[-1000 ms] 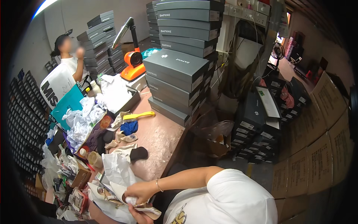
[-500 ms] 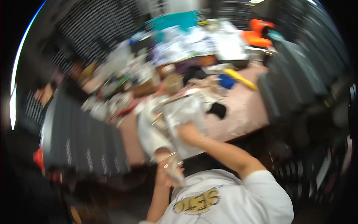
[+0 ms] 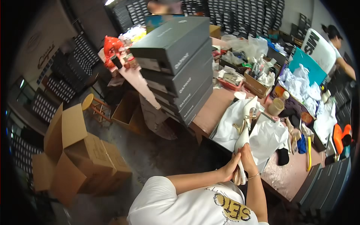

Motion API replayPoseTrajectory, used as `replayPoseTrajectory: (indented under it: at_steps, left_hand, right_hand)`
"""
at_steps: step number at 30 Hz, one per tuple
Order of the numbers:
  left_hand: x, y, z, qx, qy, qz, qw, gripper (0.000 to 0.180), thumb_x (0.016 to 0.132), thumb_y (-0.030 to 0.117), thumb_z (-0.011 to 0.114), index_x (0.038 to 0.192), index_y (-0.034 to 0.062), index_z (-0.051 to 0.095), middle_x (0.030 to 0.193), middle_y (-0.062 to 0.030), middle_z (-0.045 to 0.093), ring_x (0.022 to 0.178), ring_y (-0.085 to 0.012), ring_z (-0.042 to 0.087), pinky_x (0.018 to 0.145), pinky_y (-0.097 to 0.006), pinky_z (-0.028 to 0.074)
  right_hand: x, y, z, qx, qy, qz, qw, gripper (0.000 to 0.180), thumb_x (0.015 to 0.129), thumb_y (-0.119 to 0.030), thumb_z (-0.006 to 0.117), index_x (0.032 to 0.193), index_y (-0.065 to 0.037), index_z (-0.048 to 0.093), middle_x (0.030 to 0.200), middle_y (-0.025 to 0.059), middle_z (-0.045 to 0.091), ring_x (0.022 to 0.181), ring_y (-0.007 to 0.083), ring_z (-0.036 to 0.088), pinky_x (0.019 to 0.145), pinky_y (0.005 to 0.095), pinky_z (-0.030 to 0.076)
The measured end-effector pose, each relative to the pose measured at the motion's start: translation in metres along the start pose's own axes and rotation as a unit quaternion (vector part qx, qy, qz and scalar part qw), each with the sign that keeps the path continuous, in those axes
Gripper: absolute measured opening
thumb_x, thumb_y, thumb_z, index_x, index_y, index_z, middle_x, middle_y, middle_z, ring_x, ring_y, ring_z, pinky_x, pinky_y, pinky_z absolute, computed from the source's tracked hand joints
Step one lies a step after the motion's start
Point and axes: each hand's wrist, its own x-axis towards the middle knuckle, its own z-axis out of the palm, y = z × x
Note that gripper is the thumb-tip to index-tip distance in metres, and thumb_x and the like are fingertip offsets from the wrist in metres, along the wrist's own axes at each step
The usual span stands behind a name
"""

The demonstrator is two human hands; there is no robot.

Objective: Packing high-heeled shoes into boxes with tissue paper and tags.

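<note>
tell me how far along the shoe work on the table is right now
Done: a stack of closed grey boxes stands on the table. In hand: both hands, left hand and right hand, grip a white high-heeled shoe over white wrapping paper. Left: loose shoes and clutter lie farther along the table. Whether the boxes are filled cannot be seen.

Dark concrete floor [image 3: 150, 157] (dim), walls lined with stacked boxes [image 3: 240, 11], cluttered worktable [image 3: 285, 176].
</note>
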Motion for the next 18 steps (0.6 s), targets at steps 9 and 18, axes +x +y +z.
replayPoseTrajectory:
  at_steps: [9,18]
  left_hand:
    - [0.016,0.052,-0.025,0.044,-0.029,0.088,0.995,0.048,0.098,0.049,0.043,0.126,0.0107,0.050,0.110,-0.0055,0.058,0.102,-0.0133,0.055,0.089,-0.031,0.046]
    - [0.011,0.041,-0.057,0.086,0.070,0.164,0.980,0.044,0.097,0.046,0.047,0.117,0.0072,0.049,0.097,-0.0022,0.053,0.088,-0.0105,0.051,0.079,-0.028,0.045]
  right_hand:
    - [-0.040,-0.064,0.015,-0.129,0.018,-0.127,0.983,0.036,0.096,-0.028,0.033,0.107,0.003,0.048,0.105,0.0279,0.047,0.106,0.0434,0.044,0.106,0.0575,0.025]
    - [-0.027,-0.068,0.047,-0.179,-0.049,-0.090,0.979,0.044,0.098,-0.036,0.032,0.096,0.001,0.055,0.093,0.0233,0.051,0.092,0.0362,0.043,0.084,0.0474,0.033]
